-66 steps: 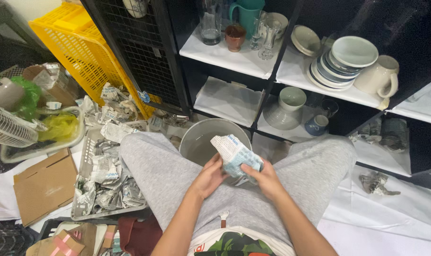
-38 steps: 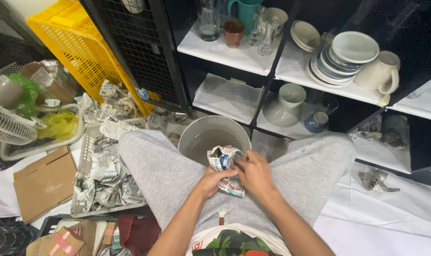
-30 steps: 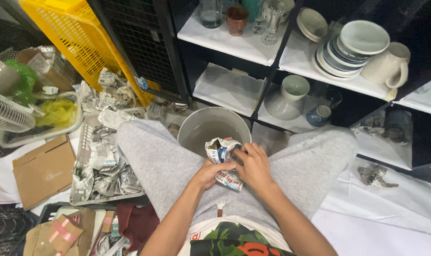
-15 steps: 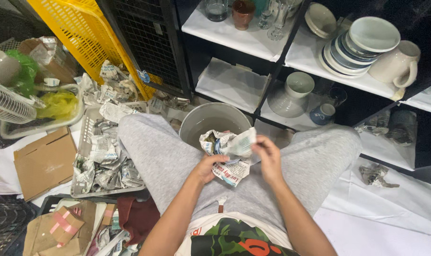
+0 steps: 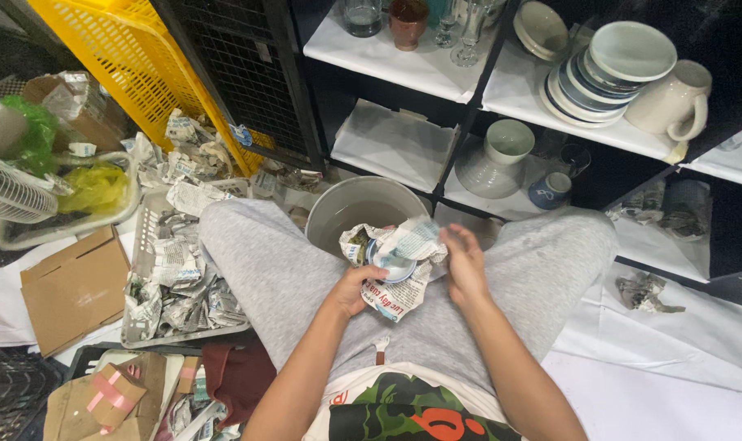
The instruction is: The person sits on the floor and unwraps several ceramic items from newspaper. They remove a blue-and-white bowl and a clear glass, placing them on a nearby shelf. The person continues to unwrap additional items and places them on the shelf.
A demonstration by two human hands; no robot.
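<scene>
At frame centre, the left hand [image 5: 351, 287] cups a newspaper-wrapped small dish [image 5: 390, 263] from below (its blue-and-white rim shows through the paper). The right hand [image 5: 464, 263] pinches a newspaper flap [image 5: 413, 240] beside it, above the grey bucket [image 5: 338, 210].

A crockery storeroom or shop backroom: black shelves [image 5: 469, 106] stacked with plates [image 5: 599, 77], a yellow crate [image 5: 134, 57], trays of crumpled newspaper wrapping [image 5: 179, 282].
</scene>
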